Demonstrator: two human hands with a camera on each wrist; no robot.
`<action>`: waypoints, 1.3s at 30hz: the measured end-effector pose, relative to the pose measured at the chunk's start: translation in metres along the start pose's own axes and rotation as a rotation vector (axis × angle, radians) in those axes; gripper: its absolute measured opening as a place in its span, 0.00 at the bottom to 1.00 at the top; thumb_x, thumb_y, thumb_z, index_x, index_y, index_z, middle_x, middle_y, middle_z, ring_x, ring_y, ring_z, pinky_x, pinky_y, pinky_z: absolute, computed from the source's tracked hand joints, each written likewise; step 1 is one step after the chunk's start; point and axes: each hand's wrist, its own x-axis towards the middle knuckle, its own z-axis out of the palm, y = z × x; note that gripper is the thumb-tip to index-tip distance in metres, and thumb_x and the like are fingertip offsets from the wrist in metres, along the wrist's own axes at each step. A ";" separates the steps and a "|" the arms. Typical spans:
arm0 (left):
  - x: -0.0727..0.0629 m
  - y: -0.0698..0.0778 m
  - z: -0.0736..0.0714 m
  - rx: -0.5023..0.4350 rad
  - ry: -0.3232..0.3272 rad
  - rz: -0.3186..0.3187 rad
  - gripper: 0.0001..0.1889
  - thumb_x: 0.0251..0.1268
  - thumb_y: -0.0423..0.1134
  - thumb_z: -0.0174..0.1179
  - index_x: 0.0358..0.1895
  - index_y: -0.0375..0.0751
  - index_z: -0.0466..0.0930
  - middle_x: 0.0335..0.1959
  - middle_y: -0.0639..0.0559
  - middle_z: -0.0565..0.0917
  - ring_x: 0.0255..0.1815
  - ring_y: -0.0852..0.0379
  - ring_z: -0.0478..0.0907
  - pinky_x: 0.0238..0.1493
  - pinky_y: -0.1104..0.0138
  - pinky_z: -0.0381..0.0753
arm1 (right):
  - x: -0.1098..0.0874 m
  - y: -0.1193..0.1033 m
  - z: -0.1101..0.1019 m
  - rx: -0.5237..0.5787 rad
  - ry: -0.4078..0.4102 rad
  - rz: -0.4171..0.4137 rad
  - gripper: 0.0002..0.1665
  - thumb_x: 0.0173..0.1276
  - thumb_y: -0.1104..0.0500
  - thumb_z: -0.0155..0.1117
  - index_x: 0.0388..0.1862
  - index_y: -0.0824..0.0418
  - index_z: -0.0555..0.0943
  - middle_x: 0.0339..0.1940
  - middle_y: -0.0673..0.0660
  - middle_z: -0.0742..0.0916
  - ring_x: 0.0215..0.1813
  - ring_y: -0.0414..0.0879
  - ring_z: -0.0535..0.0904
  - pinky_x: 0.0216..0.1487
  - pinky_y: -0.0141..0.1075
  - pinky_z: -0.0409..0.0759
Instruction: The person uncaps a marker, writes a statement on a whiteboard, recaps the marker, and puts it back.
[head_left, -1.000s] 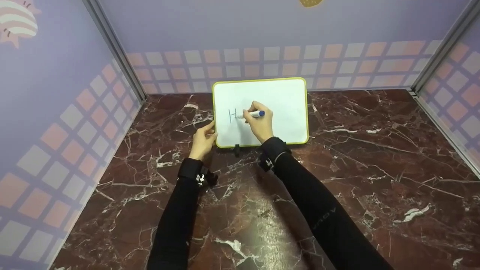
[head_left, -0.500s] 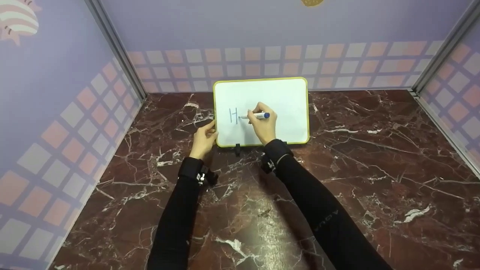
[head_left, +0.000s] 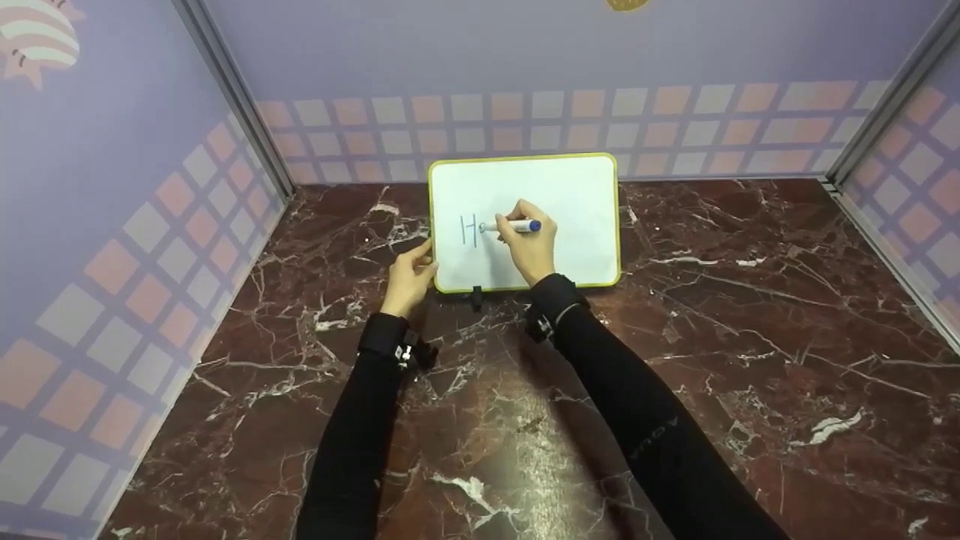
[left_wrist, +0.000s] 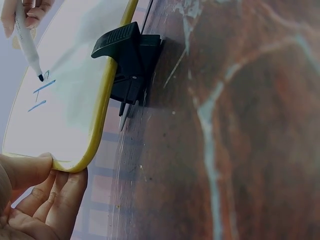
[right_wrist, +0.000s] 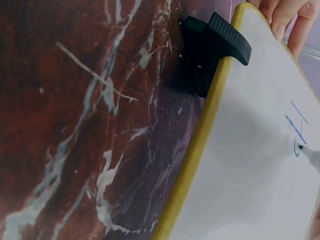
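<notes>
A whiteboard [head_left: 577, 195] with a yellow rim leans upright on black clip feet. Blue strokes on its left half form an "H" [head_left: 469, 230] and a small rounded letter beside it. My right hand [head_left: 531, 244] pinches a white marker [head_left: 517, 226] with a blue end, its dark tip right at the rounded letter in the right wrist view. At the board's lower left edge my left hand [head_left: 407, 281] grips the rim; in the left wrist view the thumb [left_wrist: 30, 170] lies over the front and the fingers [left_wrist: 70, 200] are behind.
A black clip foot [left_wrist: 127, 62] holds the board's lower edge and stands on the dark red marbled table [head_left: 750, 360]. Patterned purple panels [head_left: 562, 52] enclose the table at the back and both sides.
The right hand and marker have shifted slightly right across the board. The "H" has gained the rest of its right stroke, and a small rounded letter has appeared beside it. The left hand keeps its hold.
</notes>
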 end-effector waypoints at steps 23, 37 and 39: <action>-0.001 0.000 0.000 -0.037 -0.018 -0.008 0.26 0.73 0.29 0.53 0.73 0.40 0.66 0.54 0.32 0.82 0.55 0.40 0.83 0.53 0.57 0.85 | 0.010 0.003 -0.014 0.008 0.046 -0.021 0.11 0.66 0.65 0.67 0.25 0.67 0.76 0.30 0.63 0.87 0.29 0.42 0.84 0.33 0.28 0.82; 0.001 -0.001 0.001 -0.028 -0.005 -0.015 0.26 0.73 0.28 0.54 0.72 0.39 0.67 0.54 0.31 0.81 0.55 0.40 0.82 0.52 0.57 0.86 | 0.000 0.007 -0.024 -0.085 -0.031 -0.032 0.21 0.64 0.68 0.61 0.15 0.56 0.66 0.20 0.61 0.84 0.20 0.43 0.80 0.26 0.28 0.75; 0.001 0.000 0.001 -0.028 -0.005 -0.016 0.26 0.73 0.28 0.54 0.72 0.39 0.67 0.54 0.32 0.81 0.55 0.40 0.82 0.51 0.58 0.86 | 0.000 0.006 -0.026 -0.094 -0.021 -0.037 0.21 0.64 0.69 0.60 0.15 0.56 0.65 0.19 0.61 0.83 0.20 0.39 0.78 0.25 0.28 0.74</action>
